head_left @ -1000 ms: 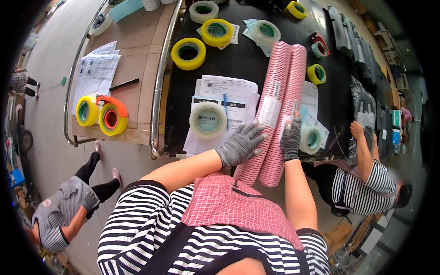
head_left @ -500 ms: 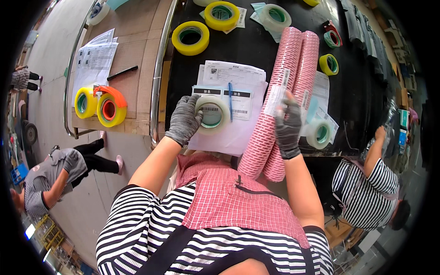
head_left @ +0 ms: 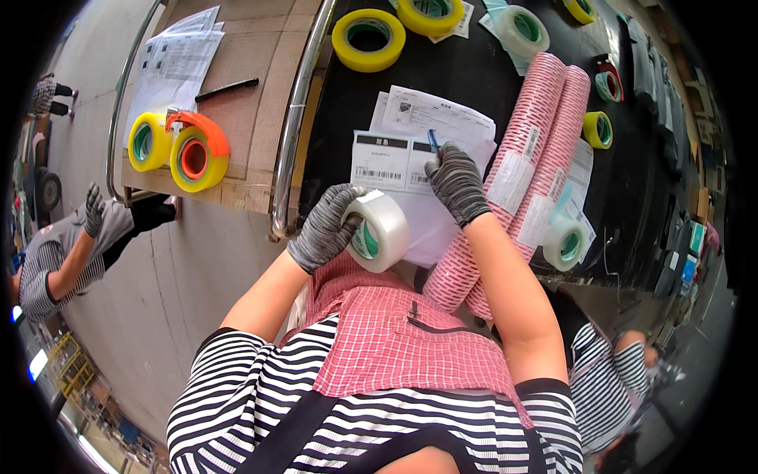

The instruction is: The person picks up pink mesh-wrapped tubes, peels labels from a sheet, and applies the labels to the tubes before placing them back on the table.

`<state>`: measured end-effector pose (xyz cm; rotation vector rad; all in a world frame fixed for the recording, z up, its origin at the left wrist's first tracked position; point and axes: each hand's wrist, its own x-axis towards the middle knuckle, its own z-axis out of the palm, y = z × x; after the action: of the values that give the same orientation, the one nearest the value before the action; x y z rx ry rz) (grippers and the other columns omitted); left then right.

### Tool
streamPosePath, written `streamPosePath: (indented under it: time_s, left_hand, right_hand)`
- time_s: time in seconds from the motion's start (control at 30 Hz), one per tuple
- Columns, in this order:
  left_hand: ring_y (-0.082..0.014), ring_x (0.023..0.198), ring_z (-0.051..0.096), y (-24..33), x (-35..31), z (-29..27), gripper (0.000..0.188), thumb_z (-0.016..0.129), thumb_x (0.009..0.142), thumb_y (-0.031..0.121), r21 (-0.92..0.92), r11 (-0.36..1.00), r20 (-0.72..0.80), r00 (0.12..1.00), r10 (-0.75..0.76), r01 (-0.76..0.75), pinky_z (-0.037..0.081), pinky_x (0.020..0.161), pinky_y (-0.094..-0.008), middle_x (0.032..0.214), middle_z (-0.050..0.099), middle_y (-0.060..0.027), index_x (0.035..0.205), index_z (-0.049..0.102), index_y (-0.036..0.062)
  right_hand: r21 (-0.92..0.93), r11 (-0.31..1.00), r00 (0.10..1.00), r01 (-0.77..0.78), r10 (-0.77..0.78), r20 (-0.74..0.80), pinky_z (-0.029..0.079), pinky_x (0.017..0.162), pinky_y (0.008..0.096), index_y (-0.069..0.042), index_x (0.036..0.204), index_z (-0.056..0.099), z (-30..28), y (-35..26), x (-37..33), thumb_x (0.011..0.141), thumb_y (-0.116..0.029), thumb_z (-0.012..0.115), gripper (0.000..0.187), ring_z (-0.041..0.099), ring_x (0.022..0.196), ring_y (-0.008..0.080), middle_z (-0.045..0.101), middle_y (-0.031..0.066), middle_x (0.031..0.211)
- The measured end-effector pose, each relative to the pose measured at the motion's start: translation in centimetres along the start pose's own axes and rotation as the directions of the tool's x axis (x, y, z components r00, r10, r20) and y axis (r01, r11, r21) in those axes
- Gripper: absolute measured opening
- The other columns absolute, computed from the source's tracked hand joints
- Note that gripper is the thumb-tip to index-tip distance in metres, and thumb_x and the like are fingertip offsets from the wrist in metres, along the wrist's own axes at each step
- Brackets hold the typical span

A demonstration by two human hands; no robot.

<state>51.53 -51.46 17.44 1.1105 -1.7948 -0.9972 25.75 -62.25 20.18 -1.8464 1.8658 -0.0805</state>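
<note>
My left hand (head_left: 324, 227), in a grey striped glove, grips a roll of clear tape (head_left: 388, 229) with a green inner core, tilted on edge near my apron. The fingers of my gloved right hand (head_left: 459, 183) are closed around a blue pen (head_left: 433, 141), whose upper end sticks out above them. Beneath the pen lie white label sheets (head_left: 380, 161) with dark header bands and barcodes, on top of printed papers (head_left: 440, 115). Right of this hand lie two long pink-and-white patterned rolls (head_left: 512, 180), side by side with white labels on them, overhanging the table's near edge.
On the black table (head_left: 335, 103) lie yellow tape rolls (head_left: 369, 60) and another clear tape roll (head_left: 564, 243). A cart (head_left: 260, 47) with a metal rail stands at left, bearing papers, a black pen and an orange tape dispenser (head_left: 207, 141). Co-workers are at both sides.
My right hand has left the pink rolls and moved left onto the blue pen. My left hand has tipped the clear tape roll up and toward me. The whole view has shifted a little.
</note>
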Motion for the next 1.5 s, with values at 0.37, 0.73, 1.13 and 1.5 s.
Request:
streamPosePath:
  time_s: [0.37,0.73,1.13,1.5]
  left_hand:
    - [-0.0376,0.109,0.058,0.0,-0.2,0.4,0.059,0.067,0.076,-0.006,-0.013,1.0,-0.007,1.0,0.02,-0.02,0.05,0.096,-0.0417,0.119,0.056,-0.0179,0.133,0.052,0.0066]
    - [-0.0361,0.112,0.057,0.1,-0.3,0.2,0.06,0.064,0.078,-0.007,-0.016,1.0,0.0,1.0,-0.018,0.018,0.048,0.098,-0.0399,0.122,0.055,-0.0167,0.134,0.051,0.009]
    - [-0.0371,0.111,0.058,0.1,-0.3,0.3,0.057,0.066,0.077,-0.007,0.034,0.999,0.001,1.0,-0.004,0.004,0.049,0.098,-0.0412,0.121,0.056,-0.0174,0.131,0.053,0.0086]
    - [-0.0373,0.109,0.058,0.3,0.0,0.3,0.058,0.066,0.076,-0.006,0.04,0.999,0.012,1.0,-0.012,0.011,0.049,0.097,-0.0416,0.119,0.057,-0.0174,0.131,0.053,0.0082]
  right_hand:
    - [-0.191,0.953,0.972,0.234,-0.229,0.047,0.054,0.09,0.0434,-0.01,0.125,0.058,-1.6,-2.5,1.4,0.072,-0.034,0.084,0.064,0.065,0.107,0.0318,0.056,0.015,0.126]
    - [-0.125,0.975,0.974,0.183,-0.163,0.154,0.051,0.087,0.0435,-0.004,0.105,0.063,-2.0,-1.4,3.7,0.083,-0.025,0.073,0.032,0.066,0.099,0.0351,0.067,0.0181,0.105]
    - [-0.048,0.969,0.966,0.244,-0.238,0.105,0.051,0.087,0.0391,-0.002,0.111,0.067,-5.4,0.6,5.7,0.082,-0.017,0.073,0.033,0.067,0.096,0.0322,0.07,0.0178,0.105]
    - [-0.046,0.97,0.965,0.239,-0.232,0.122,0.052,0.086,0.0399,-0.004,0.112,0.066,-5.7,0.5,5.7,0.082,-0.016,0.073,0.033,0.067,0.095,0.0329,0.069,0.0184,0.103]
